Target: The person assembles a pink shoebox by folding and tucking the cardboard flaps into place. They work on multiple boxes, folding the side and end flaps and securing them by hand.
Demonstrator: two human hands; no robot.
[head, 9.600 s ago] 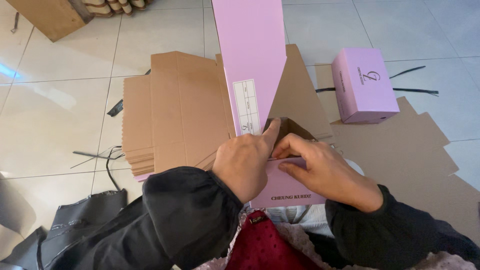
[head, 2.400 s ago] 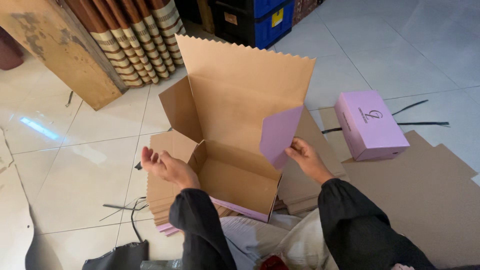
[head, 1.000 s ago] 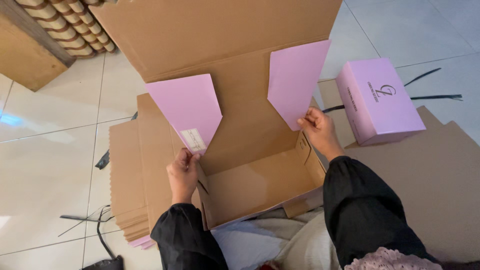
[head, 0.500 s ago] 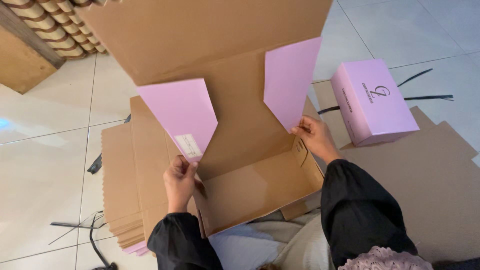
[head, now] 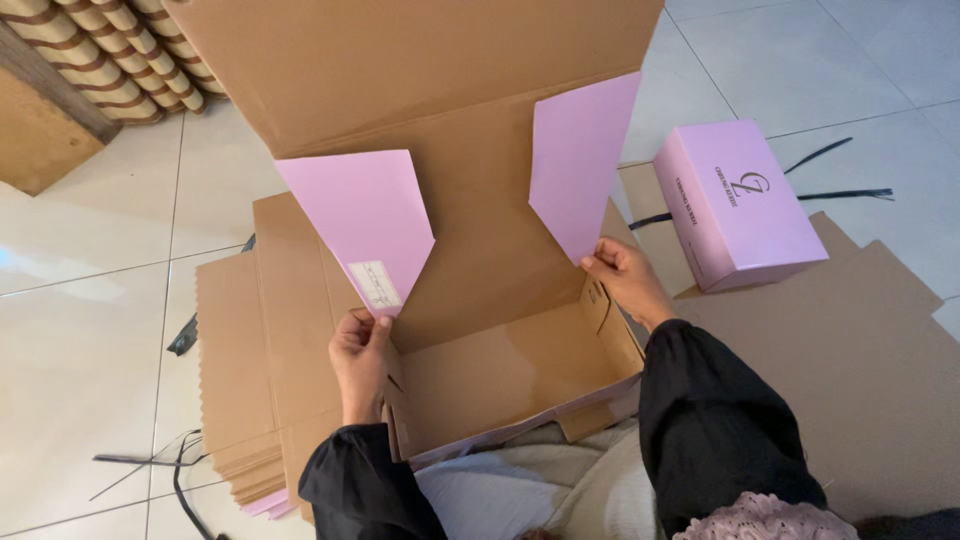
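The person is sitting on the tiled floor [head: 90,330] with a half-folded cardboard box [head: 480,290] standing open in front of them, brown inside, pink outside. The left hand [head: 358,352] is pinching the tip of the left pink flap [head: 365,225]; the right hand [head: 628,283] is gripping the lower edge of the right pink flap [head: 585,165]. A stack of flat cardboard blanks [head: 250,370] is lying just left, and a finished pink box [head: 745,205] is resting to the right.
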